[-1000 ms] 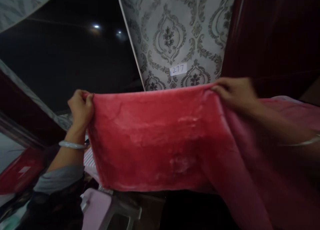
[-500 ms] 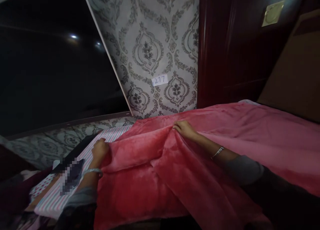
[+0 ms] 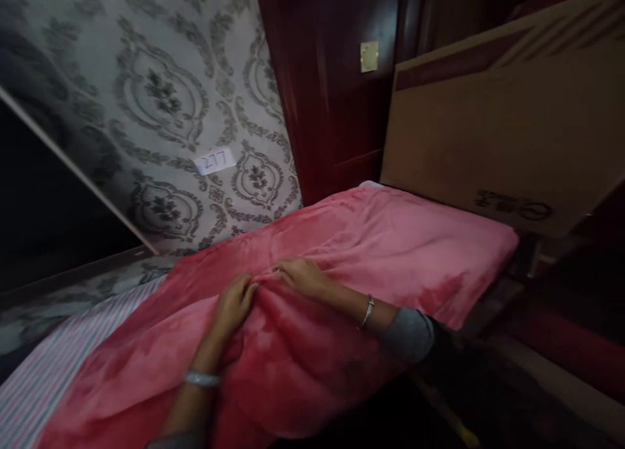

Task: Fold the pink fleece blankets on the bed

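Observation:
A plush red-pink blanket [image 3: 400, 241] is spread over a surface, with its near part bunched in loose folds. My left hand [image 3: 236, 300] is closed on a fold of it, thumb toward the right. Just to the right, my right hand [image 3: 303, 276] pinches the same raised ridge of blanket. Only a small gap lies between the two hands. Below them the cloth hangs in deep red folds toward the near edge. A striped cloth [image 3: 73, 345] shows from under the blanket at the left.
A large cardboard box [image 3: 498, 123] stands behind the blanket's right end. Patterned wallpaper [image 3: 161, 97] carries a paper label reading 277 [image 3: 215, 161]. Beside it is a dark red wooden panel [image 3: 336, 97] with a gold plate. A dark screen [image 3: 43, 208] leans at the left.
My view has swung to the right, bringing in more of the box. My left hand has come rightward along the blanket, close to my right hand. Both hands still grip the blanket.

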{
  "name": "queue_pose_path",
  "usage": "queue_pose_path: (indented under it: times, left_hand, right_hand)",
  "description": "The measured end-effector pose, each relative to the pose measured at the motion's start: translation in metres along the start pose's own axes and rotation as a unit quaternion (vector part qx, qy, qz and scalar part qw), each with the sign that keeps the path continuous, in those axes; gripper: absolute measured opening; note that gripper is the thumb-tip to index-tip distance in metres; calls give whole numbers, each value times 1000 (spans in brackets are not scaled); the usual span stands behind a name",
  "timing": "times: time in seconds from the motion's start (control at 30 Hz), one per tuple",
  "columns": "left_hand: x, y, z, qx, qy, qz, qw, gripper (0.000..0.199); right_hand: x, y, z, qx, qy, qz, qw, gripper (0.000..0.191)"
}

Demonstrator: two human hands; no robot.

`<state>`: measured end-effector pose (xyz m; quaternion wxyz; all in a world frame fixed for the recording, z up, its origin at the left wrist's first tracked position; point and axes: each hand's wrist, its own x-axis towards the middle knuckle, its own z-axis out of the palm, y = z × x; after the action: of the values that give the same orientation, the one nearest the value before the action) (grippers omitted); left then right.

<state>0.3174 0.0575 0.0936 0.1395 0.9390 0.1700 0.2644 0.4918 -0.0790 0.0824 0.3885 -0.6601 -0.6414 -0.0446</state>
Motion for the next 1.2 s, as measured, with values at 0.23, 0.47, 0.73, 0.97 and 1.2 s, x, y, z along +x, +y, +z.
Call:
queue_pose_path:
  times: [0.23, 0.47, 0.73, 0.97, 1.2]
  left_hand:
    - [-22, -16, 21, 66, 120, -25, 990, 24]
    - [-23, -11, 21, 82, 140, -29, 986, 19]
    - [-28, -5, 22, 133, 173, -59, 974, 25]
    - [-29, -3, 22, 135, 193, -60, 970, 24]
    - [-32, -7, 24, 140, 205, -50, 968, 25]
  right_hand:
    - [-144, 80, -69, -14, 214, 35, 976, 22]
    - [-244, 162, -155, -153, 306, 241, 908, 26]
    - [-227, 192, -169, -223, 137, 165, 951, 43]
    - [-212, 193, -159, -224, 64, 151, 961, 40]
    - [-204, 193, -154, -225, 38, 139, 964, 37]
